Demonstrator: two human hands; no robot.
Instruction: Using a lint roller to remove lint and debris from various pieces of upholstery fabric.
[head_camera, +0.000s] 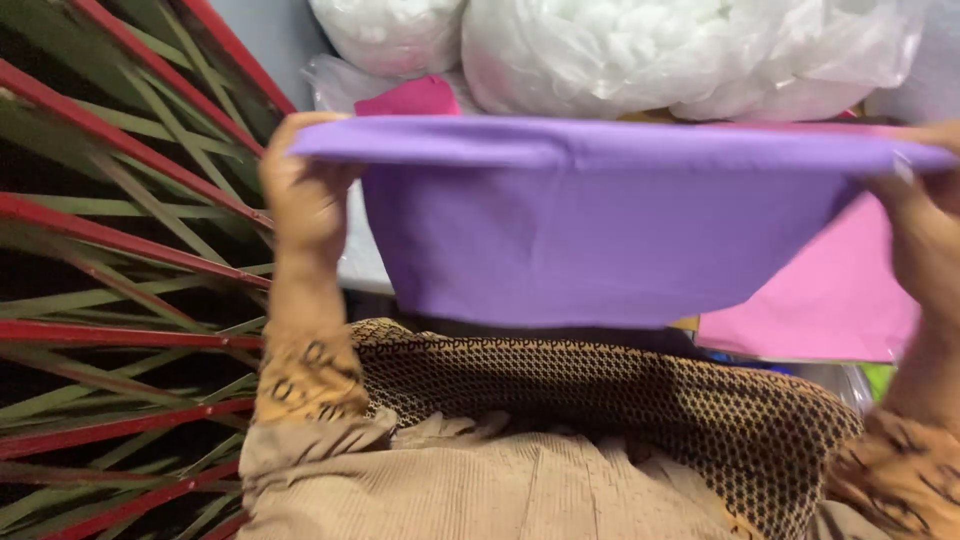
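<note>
The person holds a folded purple cloth (600, 230) stretched out flat between both hands, up in front of the chest, with its upper folded edge pulled taut into a nearly straight line from one set of fingers to the other. The left hand (305, 190) is closed on the left corner of that edge, fingers curled over the top of the fabric and the thumb side underneath, so the corner is pinched inside the fist. The right hand (925, 220) grips the opposite corner at the far edge of the view; its fingers are bent around the cloth, though part of the hand is cut off by the frame. Below the fingers the cloth hangs down in a smooth, broad panel that narrows towards its lower edge. Just behind the cloth, past the fingertips, lies a pink sheet of fabric (830, 300), showing under the right hand, and a darker magenta piece (415, 98) peeks up above the taut edge near the left fingers. Further beyond sit clear plastic bags of white stuffing (640, 50). Beneath the wrists are patterned brown sleeves and a dark dotted scarf (600, 400) over a beige ribbed garment (480, 490). Out to the side of the left hand runs a mat of red and green strips (120, 280)
</note>
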